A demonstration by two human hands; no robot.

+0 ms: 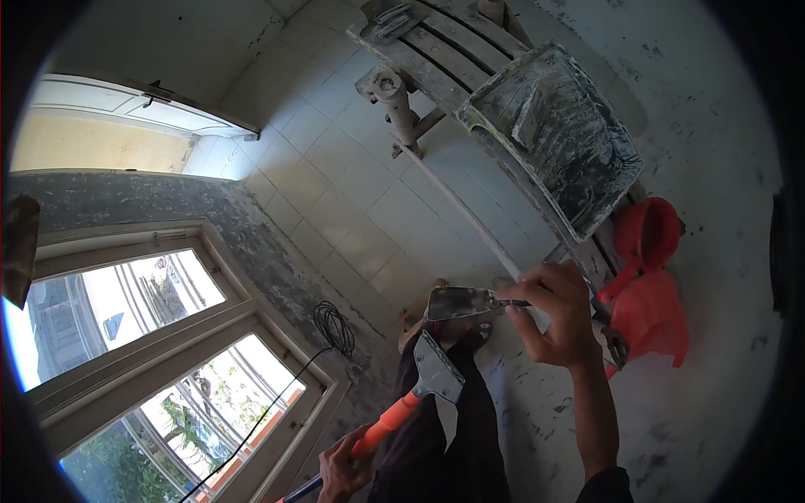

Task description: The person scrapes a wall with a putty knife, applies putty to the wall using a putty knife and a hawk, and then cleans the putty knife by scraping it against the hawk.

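– What are the hands on, low in the middle of the frame?

– Two plastering blades. The right hand (pixel 560 314) is closed around the grip of a small trowel (pixel 459 303), whose grey, smeared blade points toward the left of the frame. The left hand (pixel 342 467), at the bottom edge, is clamped on the orange handle of a putty knife (pixel 436 371), its blade rising to just beneath the trowel; whether the two touch I cannot tell.

– How would they handle?

– I'd judge both light, with thin metal blades that flex a little at the tip and stay stiff near the neck. Wet filler makes the blades slick, so the handles are where to take hold, as both hands do, well back from the edges.

– And around them?

– At the upper right a mortar-crusted tray (pixel 549 134) sits on a wooden trestle (pixel 436 50). Right of the trowel hand hangs something red (pixel 650 285), perhaps a bucket or bag. Dark trousers (pixel 444 444) run down the lower middle. A coil of black cable (pixel 333 325) lies by the window frame (pixel 251 335) at lower left, and pale floor tiles (pixel 352 210) fill the centre.
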